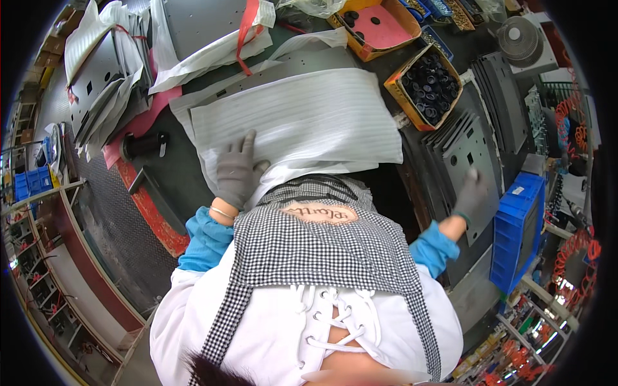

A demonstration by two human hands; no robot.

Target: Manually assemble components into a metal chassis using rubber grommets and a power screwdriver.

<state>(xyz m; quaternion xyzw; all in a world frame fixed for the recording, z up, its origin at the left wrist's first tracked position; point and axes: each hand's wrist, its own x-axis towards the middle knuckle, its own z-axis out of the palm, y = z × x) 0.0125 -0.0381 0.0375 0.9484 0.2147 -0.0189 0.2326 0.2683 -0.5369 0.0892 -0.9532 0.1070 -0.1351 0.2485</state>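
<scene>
My left hand [237, 172], in a grey glove, rests with its fingers stretched out on a white foam sheet [296, 122] spread over the bench in front of me. Dark grey metal plate [309, 59] shows beyond the sheet's far edge. Over to the right, my gloved right hand [473, 196] is over a stack of grey metal plates with cut-outs [471, 154]. Motion smears its fingers, so I cannot tell whether it touches or grips the top plate.
Beyond the plate stack are a yellow box of black round parts [430, 90] and another yellow box with a pink bottom [383, 26]. A blue crate [517, 231] stands at right, a fan [519, 37] at far right. Foam-wrapped plates [103, 83] and a black cylindrical part [143, 145] lie left.
</scene>
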